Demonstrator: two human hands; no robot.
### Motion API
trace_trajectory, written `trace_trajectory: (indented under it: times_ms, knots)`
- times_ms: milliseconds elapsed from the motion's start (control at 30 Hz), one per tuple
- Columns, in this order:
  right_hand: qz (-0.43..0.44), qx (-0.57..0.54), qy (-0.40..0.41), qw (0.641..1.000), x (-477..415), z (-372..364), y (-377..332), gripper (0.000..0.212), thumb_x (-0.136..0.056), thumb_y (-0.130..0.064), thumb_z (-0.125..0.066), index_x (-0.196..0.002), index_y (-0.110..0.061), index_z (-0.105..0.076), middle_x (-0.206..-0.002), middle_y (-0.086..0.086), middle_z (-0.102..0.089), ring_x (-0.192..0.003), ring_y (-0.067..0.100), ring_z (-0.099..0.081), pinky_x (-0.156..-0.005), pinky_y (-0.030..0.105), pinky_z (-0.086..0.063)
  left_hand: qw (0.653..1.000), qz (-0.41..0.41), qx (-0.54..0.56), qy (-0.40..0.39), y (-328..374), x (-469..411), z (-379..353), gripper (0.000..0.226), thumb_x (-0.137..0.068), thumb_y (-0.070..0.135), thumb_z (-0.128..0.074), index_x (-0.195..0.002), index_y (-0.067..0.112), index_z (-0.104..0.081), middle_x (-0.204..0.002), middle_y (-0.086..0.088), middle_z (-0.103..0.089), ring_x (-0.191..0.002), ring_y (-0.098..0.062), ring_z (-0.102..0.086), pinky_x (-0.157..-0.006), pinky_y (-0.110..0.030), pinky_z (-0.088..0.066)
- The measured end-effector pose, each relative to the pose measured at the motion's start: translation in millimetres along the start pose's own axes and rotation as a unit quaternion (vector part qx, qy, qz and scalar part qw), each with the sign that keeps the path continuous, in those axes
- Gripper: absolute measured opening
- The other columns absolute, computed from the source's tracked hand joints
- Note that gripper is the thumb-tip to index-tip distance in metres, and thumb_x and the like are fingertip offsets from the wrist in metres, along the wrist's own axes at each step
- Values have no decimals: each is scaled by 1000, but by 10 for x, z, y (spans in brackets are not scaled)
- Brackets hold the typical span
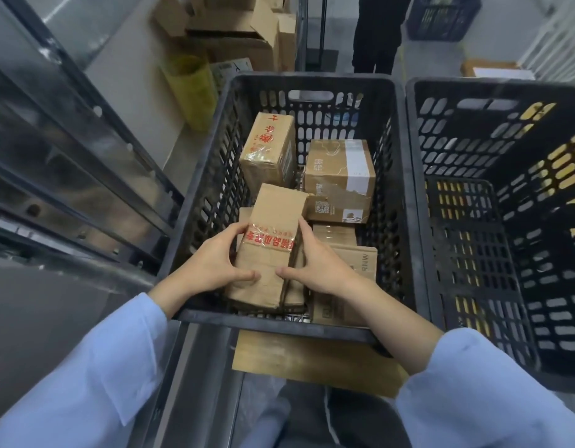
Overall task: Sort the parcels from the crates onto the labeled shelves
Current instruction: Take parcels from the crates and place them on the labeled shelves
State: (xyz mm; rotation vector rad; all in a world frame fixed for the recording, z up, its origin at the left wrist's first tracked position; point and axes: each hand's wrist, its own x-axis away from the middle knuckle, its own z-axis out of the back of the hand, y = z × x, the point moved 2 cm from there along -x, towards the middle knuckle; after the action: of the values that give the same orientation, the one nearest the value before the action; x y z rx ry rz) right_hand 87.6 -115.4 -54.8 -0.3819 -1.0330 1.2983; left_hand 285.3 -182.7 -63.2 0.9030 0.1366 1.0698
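Left hand and right hand clamp a brown cardboard parcel with red-printed tape from both sides, thumbs on its top face. Parcel sits in the black slotted crate, over other boxes. Second black crate just beside, right.

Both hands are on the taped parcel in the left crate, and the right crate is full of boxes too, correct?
Not quite. The head view shows the right crate holding no boxes. The rest stands: the left hand and right hand both grip the taped parcel in the left crate.
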Motion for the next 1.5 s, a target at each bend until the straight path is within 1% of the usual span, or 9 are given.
trace_trajectory:
  times_ms: [200,333,500,800,1033,1167,1300,1400,1500]
  knots:
    - [13,-48,22,999,20,29,-66,119,-77,-22,-82,-158,-21,5,-158,-2,-33,-142,13,-34,-118,39,-31,998,-9,60,14,33,62,26,99,-67,10,-88,-147,29,-33,-127,25,-44,-101,26,-49,-80,-2,-45]
    - [36,-58,74,995,45,87,-90,119,-75,-20,-84,-158,-26,2,-159,-5,-31,-142,10,-33,-117,40,-33,992,-1,123,31,83,96,55,107,-68,3,-86,-152,31,-26,-133,17,-48,-100,-5,-62,-76,-29,-60]
    - [66,-55,138,987,41,163,-164,119,-73,-18,-86,-158,-27,-2,-160,-3,-25,-142,16,-34,-109,48,-42,986,-40,135,89,192,96,75,100,-70,1,-83,-152,24,-31,-136,15,-49,-95,6,-59,-70,-22,-59]
    - [138,-61,179,972,145,285,-434,108,-78,-18,-82,-158,-31,-10,-147,-16,-27,-119,-5,-46,-106,39,-46,956,-76,98,264,505,366,48,88,-74,14,-82,-148,28,-35,-136,9,-46,-106,10,-52,-95,-36,-50]
    - [226,-62,216,948,329,442,-789,89,-78,-23,-81,-146,-41,-26,-142,-17,-34,-117,0,-51,-104,47,-47,916,-69,111,380,817,646,109,78,-78,14,-78,-141,28,-36,-136,12,-46,-110,16,-47,-89,-13,-44]
    - [273,-96,183,940,452,520,-861,84,-78,-25,-81,-140,-40,-27,-143,-18,-40,-124,7,-52,-101,51,-49,895,-72,132,421,974,906,136,72,-79,20,-79,-134,42,-37,-134,28,-47,-113,11,-52,-81,-4,-43]
    - [317,-108,149,930,634,576,-870,81,-80,-26,-80,-138,-44,-26,-125,-46,-40,-119,5,-55,-101,48,-49,875,-76,152,454,1149,1204,24,73,-80,22,-79,-134,46,-37,-133,32,-48,-119,4,-53,-83,-11,-50]
    - [354,-108,120,921,812,594,-865,89,-82,-28,-79,-146,-48,-20,-135,-40,-36,-119,-3,-52,-103,49,-48,864,-63,151,476,1281,1449,-111,82,-80,25,-80,-137,58,-31,-139,30,-44,-123,-2,-52,-85,-25,-54]
    - [387,-96,76,914,999,577,-837,97,-84,-30,-76,-152,-48,-10,-143,-28,-31,-113,-22,-42,-106,46,-46,849,-55,169,498,1410,1701,-281,86,-81,23,-79,-143,55,-29,-143,24,-40,-124,-1,-52,-85,-21,-55]
